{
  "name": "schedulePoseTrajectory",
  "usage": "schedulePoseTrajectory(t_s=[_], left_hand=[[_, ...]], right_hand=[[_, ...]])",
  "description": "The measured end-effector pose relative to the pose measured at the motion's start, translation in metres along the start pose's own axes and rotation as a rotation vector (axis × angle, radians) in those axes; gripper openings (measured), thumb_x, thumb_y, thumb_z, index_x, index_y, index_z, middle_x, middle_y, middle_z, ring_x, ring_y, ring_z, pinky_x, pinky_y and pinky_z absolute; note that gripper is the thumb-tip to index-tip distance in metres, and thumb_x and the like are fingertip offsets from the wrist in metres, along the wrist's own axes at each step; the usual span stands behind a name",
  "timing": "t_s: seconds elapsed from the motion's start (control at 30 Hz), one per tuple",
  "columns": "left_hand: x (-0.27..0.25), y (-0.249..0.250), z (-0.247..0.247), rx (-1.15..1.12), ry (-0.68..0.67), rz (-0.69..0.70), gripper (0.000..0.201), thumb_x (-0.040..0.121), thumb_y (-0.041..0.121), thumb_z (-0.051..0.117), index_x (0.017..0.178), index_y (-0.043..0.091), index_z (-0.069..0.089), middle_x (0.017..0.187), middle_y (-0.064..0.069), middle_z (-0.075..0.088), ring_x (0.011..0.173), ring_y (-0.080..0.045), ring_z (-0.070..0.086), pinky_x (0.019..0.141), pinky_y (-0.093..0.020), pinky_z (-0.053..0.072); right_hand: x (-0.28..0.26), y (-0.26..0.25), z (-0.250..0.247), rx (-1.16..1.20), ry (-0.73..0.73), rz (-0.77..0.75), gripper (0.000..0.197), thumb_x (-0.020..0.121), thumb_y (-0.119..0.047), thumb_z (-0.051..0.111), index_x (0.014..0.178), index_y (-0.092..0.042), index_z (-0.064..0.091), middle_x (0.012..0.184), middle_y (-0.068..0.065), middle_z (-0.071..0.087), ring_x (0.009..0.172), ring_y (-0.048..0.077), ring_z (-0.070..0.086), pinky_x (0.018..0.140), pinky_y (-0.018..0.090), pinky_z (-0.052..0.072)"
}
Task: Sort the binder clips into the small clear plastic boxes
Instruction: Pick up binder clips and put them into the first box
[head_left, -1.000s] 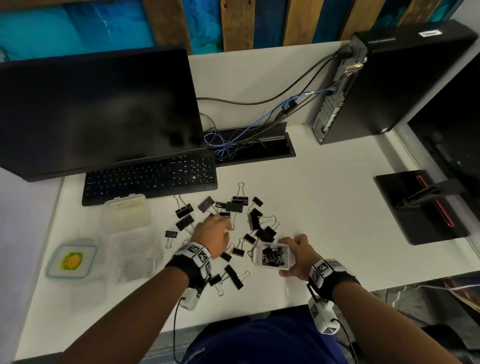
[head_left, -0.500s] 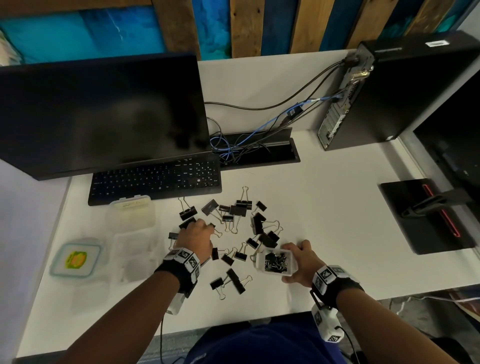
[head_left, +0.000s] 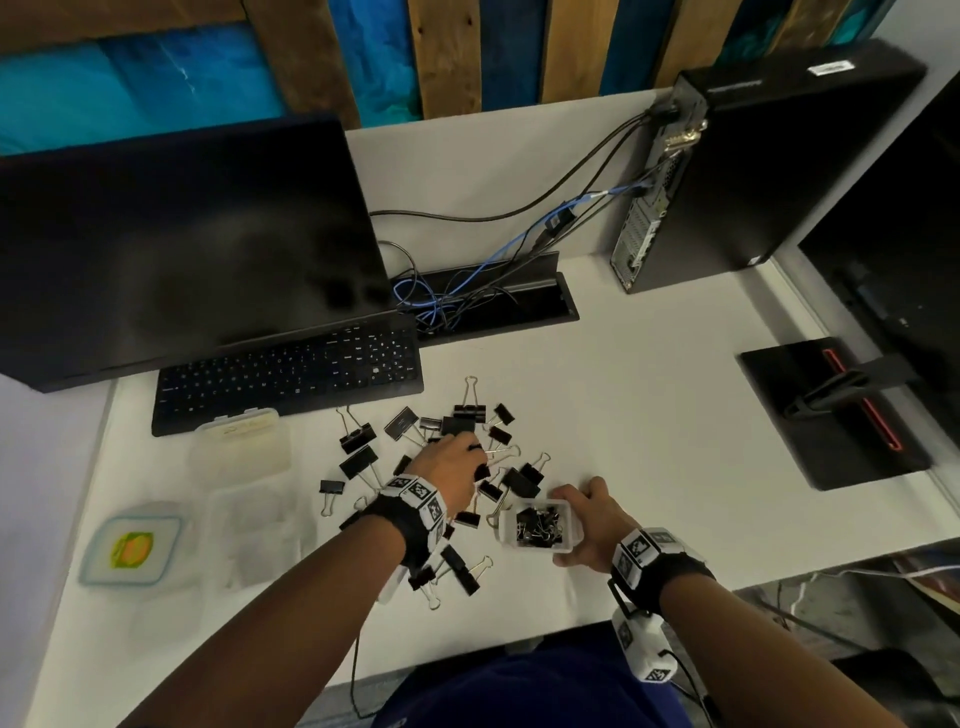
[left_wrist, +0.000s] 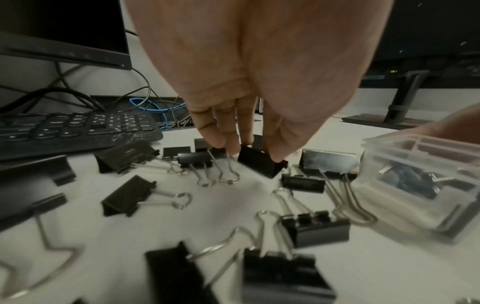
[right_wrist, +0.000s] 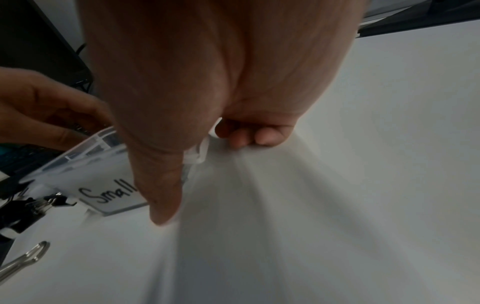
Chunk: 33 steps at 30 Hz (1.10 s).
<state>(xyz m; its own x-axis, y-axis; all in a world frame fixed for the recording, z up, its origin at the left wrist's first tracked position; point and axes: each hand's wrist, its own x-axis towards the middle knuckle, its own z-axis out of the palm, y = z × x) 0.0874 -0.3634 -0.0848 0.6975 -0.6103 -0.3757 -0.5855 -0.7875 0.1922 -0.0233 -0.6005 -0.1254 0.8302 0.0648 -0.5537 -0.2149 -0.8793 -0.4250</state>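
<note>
Several black binder clips (head_left: 358, 436) of mixed sizes lie scattered on the white desk (head_left: 649, 415) in front of the keyboard. My left hand (head_left: 449, 467) reaches down among them, and its fingertips (left_wrist: 275, 158) pinch a small black clip (left_wrist: 261, 164) that still touches the desk. My right hand (head_left: 587, 525) grips a small clear plastic box (head_left: 537, 530) from its right side. That box holds several small clips and carries a label reading "Small" (right_wrist: 111, 195).
Clear plastic boxes (head_left: 260, 525) and a lid (head_left: 244, 441) lie left of the clips, with a green-rimmed lid (head_left: 132, 551) further left. A keyboard (head_left: 291, 374) and monitor (head_left: 182, 249) stand behind. A computer tower (head_left: 753, 171) and monitor base (head_left: 831, 415) are on the right.
My left hand has shifted right and forward across the pile and now pinches a small clip. The right hand has kept its hold on the box.
</note>
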Motion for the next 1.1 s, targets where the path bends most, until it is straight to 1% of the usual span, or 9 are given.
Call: schedulePoseTrajectory(t_s=[0.17, 0.27, 0.4, 0.57, 0.63, 0.73, 0.8, 0.9, 1.1], left_hand=[[-0.014, -0.016, 0.009, -0.070, 0.056, -0.020, 0.046, 0.089, 0.017, 0.052, 0.135, 0.022, 0.050, 0.146, -0.001, 0.037, 0.129, -0.021, 0.040, 0.107, -0.038, 0.037], [-0.023, -0.022, 0.013, -0.163, 0.179, -0.064, 0.039, 0.087, 0.013, 0.053, 0.125, 0.021, 0.058, 0.133, 0.001, 0.047, 0.118, -0.019, 0.050, 0.097, -0.033, 0.045], [-0.044, -0.043, 0.011, -0.167, 0.250, -0.359, 0.026, 0.087, 0.020, 0.056, 0.112, 0.025, 0.060, 0.123, 0.004, 0.051, 0.108, -0.016, 0.051, 0.093, -0.035, 0.046], [-0.061, -0.066, 0.005, -0.088, 0.194, -0.647, 0.053, 0.086, 0.029, 0.058, 0.136, 0.025, 0.041, 0.143, 0.000, 0.035, 0.125, -0.022, 0.041, 0.101, -0.042, 0.038], [-0.065, -0.073, 0.010, -0.191, 0.193, -0.642, 0.058, 0.087, 0.020, 0.058, 0.142, 0.024, 0.036, 0.148, 0.001, 0.035, 0.128, -0.021, 0.043, 0.103, -0.041, 0.038], [-0.075, -0.080, 0.015, -0.454, 0.351, -0.605, 0.059, 0.085, 0.001, 0.054, 0.140, 0.020, 0.040, 0.146, -0.001, 0.040, 0.123, -0.026, 0.051, 0.105, -0.040, 0.042], [-0.082, -0.088, 0.015, -0.509, 0.444, -0.656, 0.055, 0.084, -0.003, 0.053, 0.135, 0.017, 0.047, 0.140, -0.004, 0.044, 0.119, -0.028, 0.054, 0.104, -0.039, 0.043], [-0.090, -0.104, 0.013, -0.565, 0.428, -0.781, 0.048, 0.085, -0.003, 0.053, 0.129, 0.014, 0.053, 0.134, -0.009, 0.048, 0.120, -0.027, 0.051, 0.102, -0.035, 0.044], [-0.099, -0.120, 0.007, -0.189, 0.290, -0.864, 0.024, 0.090, 0.019, 0.055, 0.109, 0.031, 0.065, 0.108, 0.005, 0.066, 0.104, -0.020, 0.055, 0.087, -0.036, 0.042]], right_hand=[[-0.001, -0.002, -0.001, -0.001, -0.001, 0.007, 0.085, 0.066, -0.046, 0.084, 0.137, -0.041, 0.038, 0.127, 0.002, 0.029, 0.111, 0.024, 0.050, 0.091, 0.037, 0.051], [-0.001, -0.001, -0.001, 0.012, -0.001, 0.002, 0.084, 0.066, -0.046, 0.083, 0.136, -0.041, 0.038, 0.123, -0.001, 0.028, 0.108, 0.022, 0.049, 0.092, 0.038, 0.051], [0.001, -0.001, -0.001, 0.003, -0.016, -0.003, 0.086, 0.066, -0.046, 0.084, 0.137, -0.040, 0.037, 0.116, -0.004, 0.026, 0.102, 0.019, 0.047, 0.092, 0.037, 0.052], [0.003, -0.004, -0.002, 0.003, -0.029, 0.004, 0.085, 0.066, -0.042, 0.085, 0.137, -0.037, 0.038, 0.117, -0.002, 0.027, 0.104, 0.023, 0.052, 0.093, 0.038, 0.052], [0.003, -0.004, -0.002, 0.001, -0.037, 0.009, 0.085, 0.066, -0.041, 0.085, 0.136, -0.037, 0.038, 0.117, -0.001, 0.027, 0.104, 0.024, 0.052, 0.094, 0.038, 0.052], [0.003, -0.004, -0.001, 0.018, -0.042, 0.008, 0.085, 0.064, -0.042, 0.085, 0.136, -0.037, 0.038, 0.115, -0.002, 0.026, 0.102, 0.023, 0.053, 0.095, 0.039, 0.052], [0.003, -0.004, 0.000, 0.030, -0.043, 0.010, 0.086, 0.063, -0.042, 0.085, 0.136, -0.037, 0.039, 0.116, -0.001, 0.026, 0.103, 0.025, 0.053, 0.096, 0.040, 0.051], [0.004, -0.004, 0.000, 0.043, -0.044, 0.013, 0.086, 0.062, -0.041, 0.084, 0.137, -0.037, 0.040, 0.117, 0.000, 0.025, 0.103, 0.027, 0.052, 0.097, 0.039, 0.051], [0.002, -0.006, 0.000, 0.037, -0.046, 0.037, 0.086, 0.065, -0.038, 0.084, 0.137, -0.037, 0.039, 0.116, -0.001, 0.024, 0.106, 0.027, 0.053, 0.098, 0.041, 0.050]])
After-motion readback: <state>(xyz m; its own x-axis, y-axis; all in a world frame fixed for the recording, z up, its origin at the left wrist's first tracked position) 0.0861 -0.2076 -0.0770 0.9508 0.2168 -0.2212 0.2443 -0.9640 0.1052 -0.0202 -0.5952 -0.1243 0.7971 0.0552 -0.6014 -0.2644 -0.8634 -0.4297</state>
